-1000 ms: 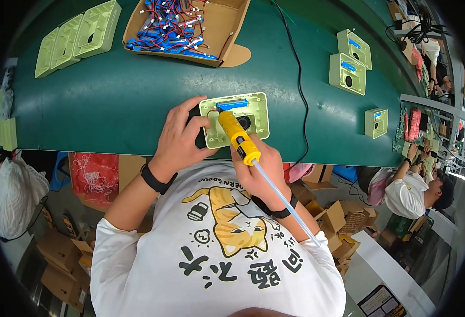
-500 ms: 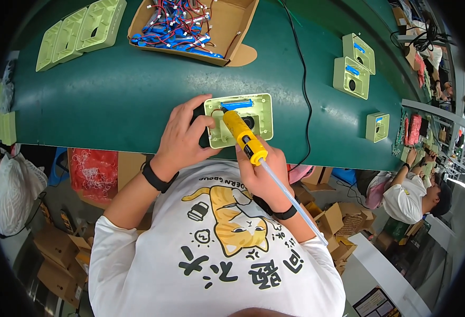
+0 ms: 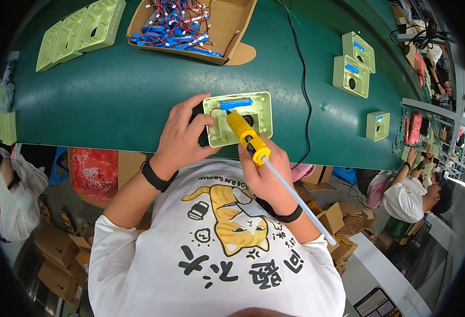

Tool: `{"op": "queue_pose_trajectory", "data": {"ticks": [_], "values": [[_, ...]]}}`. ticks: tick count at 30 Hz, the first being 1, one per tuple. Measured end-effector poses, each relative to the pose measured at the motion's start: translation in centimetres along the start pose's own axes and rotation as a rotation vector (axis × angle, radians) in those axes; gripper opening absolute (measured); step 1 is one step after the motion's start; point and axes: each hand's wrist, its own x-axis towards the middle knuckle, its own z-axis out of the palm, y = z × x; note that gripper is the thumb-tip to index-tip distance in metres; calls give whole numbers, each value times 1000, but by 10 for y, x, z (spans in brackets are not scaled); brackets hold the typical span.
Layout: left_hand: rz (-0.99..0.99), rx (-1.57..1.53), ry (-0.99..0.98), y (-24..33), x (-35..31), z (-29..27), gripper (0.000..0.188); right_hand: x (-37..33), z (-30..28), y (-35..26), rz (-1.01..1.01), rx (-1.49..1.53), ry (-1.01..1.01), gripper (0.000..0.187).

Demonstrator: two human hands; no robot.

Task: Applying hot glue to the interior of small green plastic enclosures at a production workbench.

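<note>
A pale green plastic housing lies on the green table near its front edge, with a blue cylindrical cell set in its upper part. My left hand grips the housing's left side. My right hand holds a yellow glue gun with a white glue stick out its back; the tip rests inside the housing just below the blue cell.
A cardboard box of blue cells with red wires sits at the back. Empty green housings are stacked back left; housings fitted with cells lie to the right. A black cable crosses the table. Another person sits far right.
The housing, my hands and the glue gun stay in place; the gun's tip has shifted only slightly inside the housing.
</note>
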Motion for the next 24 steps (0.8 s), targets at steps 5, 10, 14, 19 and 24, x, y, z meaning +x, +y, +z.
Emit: {"op": "queue_pose_trajectory", "data": {"ticks": [5, 10, 14, 19, 24], "values": [[-8, 4, -8, 0, -1, 1, 60, 5, 1, -1, -38, 108, -6, 17], [-7, 6, -6, 1, 0, 0, 65, 1, -2, 5, 217, 391, -70, 30], [-44, -113, 33, 6, 5, -5, 70, -5, -7, 11, 354, 550, -68, 34], [-278, -380, 1, 6, 21, -12, 75, -10, -8, 23, 435, 680, -11, 25], [-359, -380, -7, 1, 43, -8, 33, -15, -1, 42, 290, 801, 119, 32]]}}
